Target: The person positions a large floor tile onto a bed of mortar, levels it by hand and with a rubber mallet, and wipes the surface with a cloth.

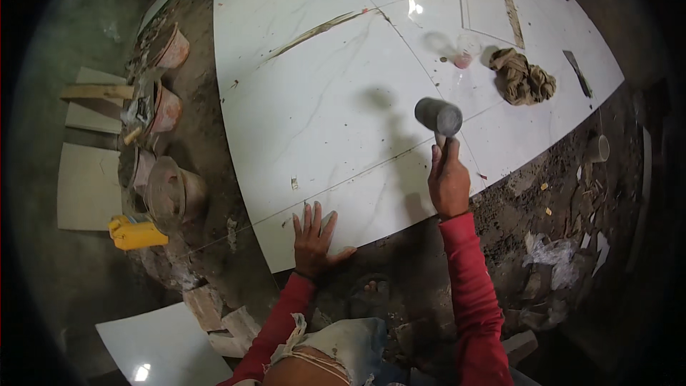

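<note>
My right hand (450, 184) is closed round the handle of a rubber mallet (439, 116) with a dark grey head. The mallet is held over the white floor tiles (314, 118), and its shadow falls on them to the left. Fingers spread, my left hand (314, 241) lies flat on the near tile (386, 207), close to its front edge. A thin joint line runs between this tile and the larger one beyond. A tiny pale piece (294, 183) sits on the tile beyond my left fingertips.
Left of the tiles stand several mortar-stained buckets (187, 189) and a yellow container (139, 233). On the tiles at right lie a crumpled brown cloth (525, 77), a clear cup (464, 53) and a dark strip (577, 73). Rubble and plastic wrap (554, 257) cover the lower right ground. A loose tile (164, 343) lies lower left.
</note>
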Tool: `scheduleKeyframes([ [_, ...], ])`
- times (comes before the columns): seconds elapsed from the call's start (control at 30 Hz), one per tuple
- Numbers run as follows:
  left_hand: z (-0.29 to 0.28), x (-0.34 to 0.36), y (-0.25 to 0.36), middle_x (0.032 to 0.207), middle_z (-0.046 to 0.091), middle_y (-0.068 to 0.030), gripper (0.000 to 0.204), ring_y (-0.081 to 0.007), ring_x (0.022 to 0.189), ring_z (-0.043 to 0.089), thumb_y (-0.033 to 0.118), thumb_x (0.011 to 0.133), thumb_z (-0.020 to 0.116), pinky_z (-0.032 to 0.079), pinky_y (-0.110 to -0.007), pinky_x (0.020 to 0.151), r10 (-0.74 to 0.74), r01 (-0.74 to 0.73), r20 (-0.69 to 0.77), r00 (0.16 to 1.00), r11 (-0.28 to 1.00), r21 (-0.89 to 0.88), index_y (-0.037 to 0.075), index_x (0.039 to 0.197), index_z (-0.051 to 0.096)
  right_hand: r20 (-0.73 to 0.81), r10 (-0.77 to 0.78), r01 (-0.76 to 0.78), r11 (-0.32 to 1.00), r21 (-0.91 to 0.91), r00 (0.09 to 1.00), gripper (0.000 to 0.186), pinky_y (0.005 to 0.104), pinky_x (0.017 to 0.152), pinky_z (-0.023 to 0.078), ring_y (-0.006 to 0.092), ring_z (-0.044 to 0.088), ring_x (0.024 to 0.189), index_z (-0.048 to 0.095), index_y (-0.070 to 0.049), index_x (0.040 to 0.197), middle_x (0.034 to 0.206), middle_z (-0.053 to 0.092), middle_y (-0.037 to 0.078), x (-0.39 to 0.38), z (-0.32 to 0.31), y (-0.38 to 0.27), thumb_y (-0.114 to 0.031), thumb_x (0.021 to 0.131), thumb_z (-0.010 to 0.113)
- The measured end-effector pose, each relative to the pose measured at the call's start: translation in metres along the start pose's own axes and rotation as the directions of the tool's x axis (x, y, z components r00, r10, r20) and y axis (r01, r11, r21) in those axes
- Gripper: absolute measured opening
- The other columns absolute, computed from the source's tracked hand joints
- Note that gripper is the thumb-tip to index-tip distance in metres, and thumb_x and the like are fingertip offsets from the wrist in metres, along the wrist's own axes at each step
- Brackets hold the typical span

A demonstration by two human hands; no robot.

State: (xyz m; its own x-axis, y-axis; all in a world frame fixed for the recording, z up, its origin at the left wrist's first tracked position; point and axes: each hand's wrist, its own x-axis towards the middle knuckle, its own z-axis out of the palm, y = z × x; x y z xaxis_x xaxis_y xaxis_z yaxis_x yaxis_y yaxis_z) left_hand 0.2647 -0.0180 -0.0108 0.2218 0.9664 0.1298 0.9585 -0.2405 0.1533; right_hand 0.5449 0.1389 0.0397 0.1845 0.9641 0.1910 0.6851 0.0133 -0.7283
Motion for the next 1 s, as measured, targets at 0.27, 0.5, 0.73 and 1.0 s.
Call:
scheduleKeyframes([
  [0.27,-0.003,-0.003,-0.012,0.151,0.042,-0.0260,0.088,-0.0458,0.142,0.036,0.068,0.075,0.072,0.026,-0.067,0.112,-0.011,0.008,-0.042,0.999,0.999,-0.053,0.011,0.140,0.054,0.114,-0.049,0.048,0.999,0.008,0.992,0.028,0.0639,0.056,0.042,0.0543,0.059,0.068,0.042,-0.004,0.104,0.076,0.062,0.034,0.025,0.030,-0.026,-0.032,0.104,0.047],
  [0.5,-0.008,-0.010,-0.016,0.151,0.043,-0.0233,0.088,-0.0435,0.142,0.038,0.069,0.074,0.072,0.027,-0.067,0.112,-0.032,0.031,-0.037,0.999,0.999,-0.040,0.015,0.141,0.055,0.223,0.015,0.025,0.984,-0.179,0.975,0.036,0.0627,0.064,0.048,0.0547,0.063,0.077,0.041,-0.004,0.110,0.081,0.065,0.035,0.080,0.061,-0.027,-0.039,0.105,0.040],
  [0.73,-0.004,-0.015,-0.015,0.152,0.043,-0.0228,0.090,-0.0432,0.142,0.038,0.068,0.072,0.074,0.026,-0.068,0.112,-0.060,0.058,-0.020,0.998,0.994,-0.096,0.016,0.142,0.054,0.160,0.032,0.003,0.977,-0.214,0.987,0.034,0.0620,0.067,0.049,0.0547,0.062,0.079,0.040,-0.005,0.110,0.080,0.065,0.034,0.090,0.078,-0.038,-0.038,0.105,0.039],
  [1.0,-0.002,-0.009,-0.018,0.150,0.045,-0.0218,0.089,-0.0437,0.141,0.040,0.070,0.072,0.073,0.029,-0.068,0.111,-0.015,0.012,-0.050,0.999,0.998,-0.070,0.016,0.140,0.055,0.183,0.111,-0.057,0.959,-0.277,0.977,0.039,0.0634,0.071,0.049,0.0535,0.065,0.083,0.042,-0.004,0.110,0.086,0.066,0.034,0.094,0.075,-0.022,-0.042,0.104,0.039],
])
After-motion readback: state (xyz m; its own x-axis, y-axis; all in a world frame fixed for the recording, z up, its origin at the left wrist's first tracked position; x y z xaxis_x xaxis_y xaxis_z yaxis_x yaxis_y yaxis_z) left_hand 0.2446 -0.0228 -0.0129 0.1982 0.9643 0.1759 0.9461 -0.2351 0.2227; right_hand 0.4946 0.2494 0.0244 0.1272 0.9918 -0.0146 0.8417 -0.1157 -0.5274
